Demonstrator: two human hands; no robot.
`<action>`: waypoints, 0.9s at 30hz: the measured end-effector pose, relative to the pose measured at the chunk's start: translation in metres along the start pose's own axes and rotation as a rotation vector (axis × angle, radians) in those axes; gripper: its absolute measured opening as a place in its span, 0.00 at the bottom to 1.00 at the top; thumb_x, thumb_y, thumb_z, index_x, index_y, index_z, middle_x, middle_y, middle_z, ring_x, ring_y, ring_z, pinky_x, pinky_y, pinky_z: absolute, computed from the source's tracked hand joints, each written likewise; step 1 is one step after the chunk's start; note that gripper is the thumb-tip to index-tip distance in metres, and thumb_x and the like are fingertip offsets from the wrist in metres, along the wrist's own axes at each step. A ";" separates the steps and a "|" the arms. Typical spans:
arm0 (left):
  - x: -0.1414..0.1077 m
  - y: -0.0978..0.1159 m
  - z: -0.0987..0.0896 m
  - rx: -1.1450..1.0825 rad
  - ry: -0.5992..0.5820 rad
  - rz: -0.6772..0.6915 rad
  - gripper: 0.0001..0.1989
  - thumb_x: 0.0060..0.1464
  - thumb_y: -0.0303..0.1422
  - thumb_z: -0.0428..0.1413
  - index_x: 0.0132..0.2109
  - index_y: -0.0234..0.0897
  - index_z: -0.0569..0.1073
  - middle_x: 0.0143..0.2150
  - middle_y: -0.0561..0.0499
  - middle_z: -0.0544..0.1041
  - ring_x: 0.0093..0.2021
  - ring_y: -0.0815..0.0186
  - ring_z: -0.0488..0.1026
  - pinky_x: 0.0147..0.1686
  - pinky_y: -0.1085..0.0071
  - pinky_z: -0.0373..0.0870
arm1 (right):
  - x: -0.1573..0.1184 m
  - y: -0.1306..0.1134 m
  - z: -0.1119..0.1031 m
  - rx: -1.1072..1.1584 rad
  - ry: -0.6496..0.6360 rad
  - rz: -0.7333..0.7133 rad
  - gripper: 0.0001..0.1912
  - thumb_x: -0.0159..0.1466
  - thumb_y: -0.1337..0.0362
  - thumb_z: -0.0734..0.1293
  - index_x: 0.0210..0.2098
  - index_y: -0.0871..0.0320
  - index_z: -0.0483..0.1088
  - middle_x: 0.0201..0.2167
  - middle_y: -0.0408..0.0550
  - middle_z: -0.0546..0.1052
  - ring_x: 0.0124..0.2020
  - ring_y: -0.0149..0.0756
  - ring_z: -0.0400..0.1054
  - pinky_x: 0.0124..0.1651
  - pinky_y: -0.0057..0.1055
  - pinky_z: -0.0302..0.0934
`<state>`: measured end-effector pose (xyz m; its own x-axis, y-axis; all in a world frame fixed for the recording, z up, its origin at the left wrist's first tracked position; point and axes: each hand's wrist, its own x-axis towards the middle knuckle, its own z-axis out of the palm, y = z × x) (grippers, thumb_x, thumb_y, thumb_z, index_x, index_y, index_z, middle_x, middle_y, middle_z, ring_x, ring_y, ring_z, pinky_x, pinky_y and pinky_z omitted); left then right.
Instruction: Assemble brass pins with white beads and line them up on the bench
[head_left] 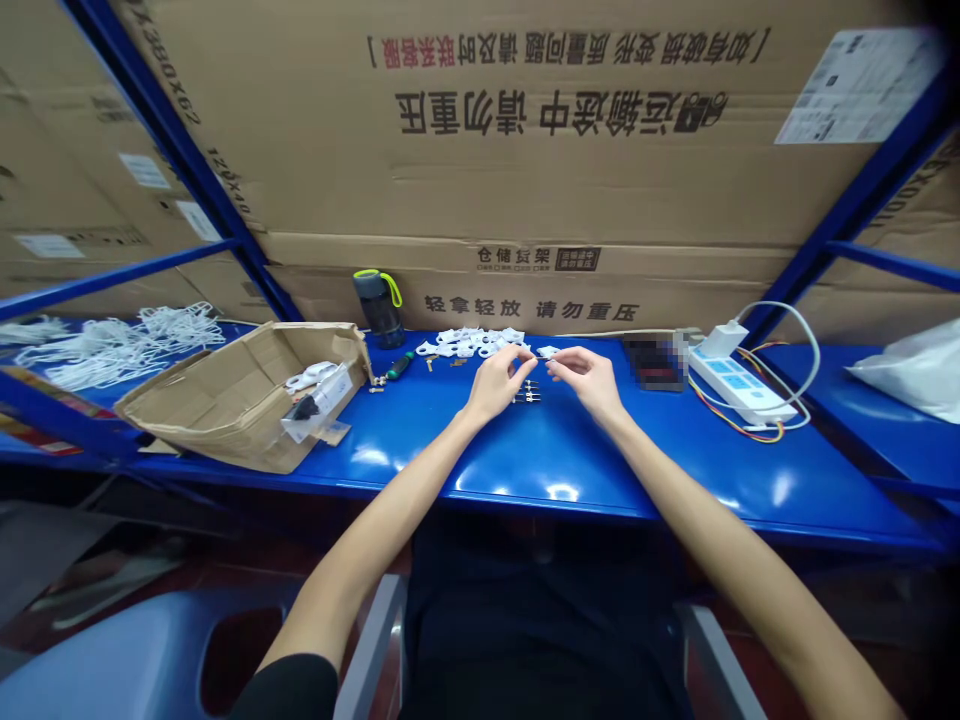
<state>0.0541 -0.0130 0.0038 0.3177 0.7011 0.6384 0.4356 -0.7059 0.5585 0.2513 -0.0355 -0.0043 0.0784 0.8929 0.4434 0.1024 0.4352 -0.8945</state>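
Observation:
My left hand (498,382) and my right hand (587,378) are raised close together over the blue table, fingers pinched. A thin small piece spans the gap between their fingertips, too small to make out. Just below the hands, several small metal parts with dark ends (529,392) lie in a short stack, partly hidden by my left hand. White plastic pieces (465,343) are heaped behind my left hand, with small brass-coloured bits (457,362) in front of them.
An open cardboard box (217,410) with bagged items stands left, near a green screwdriver (401,366) and a dark bottle (378,308). White cords (127,345) lie far left. On the right are a dark box (654,362) and a white power strip (742,385) with cables.

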 end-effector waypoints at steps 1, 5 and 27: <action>0.000 0.000 0.000 -0.004 0.000 0.005 0.14 0.70 0.44 0.55 0.43 0.40 0.77 0.42 0.50 0.81 0.32 0.66 0.71 0.37 0.67 0.69 | 0.000 0.000 0.000 0.007 -0.003 0.002 0.22 0.55 0.45 0.79 0.37 0.55 0.79 0.32 0.48 0.84 0.35 0.45 0.80 0.42 0.41 0.77; 0.000 0.000 0.000 -0.025 -0.008 0.013 0.14 0.69 0.44 0.55 0.44 0.39 0.77 0.42 0.50 0.81 0.31 0.67 0.70 0.36 0.68 0.69 | 0.000 -0.002 0.001 0.053 -0.006 0.016 0.22 0.54 0.45 0.79 0.37 0.56 0.77 0.32 0.49 0.84 0.36 0.46 0.81 0.43 0.41 0.78; -0.001 -0.001 0.002 -0.058 -0.041 -0.018 0.12 0.68 0.42 0.56 0.43 0.38 0.78 0.42 0.50 0.81 0.30 0.68 0.69 0.36 0.69 0.69 | -0.002 0.003 -0.002 0.010 -0.033 0.062 0.20 0.54 0.49 0.80 0.38 0.57 0.81 0.33 0.50 0.84 0.31 0.46 0.80 0.40 0.43 0.77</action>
<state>0.0552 -0.0124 0.0010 0.3448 0.7166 0.6063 0.3925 -0.6968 0.6003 0.2535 -0.0360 -0.0075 0.0515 0.9214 0.3853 0.0886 0.3801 -0.9207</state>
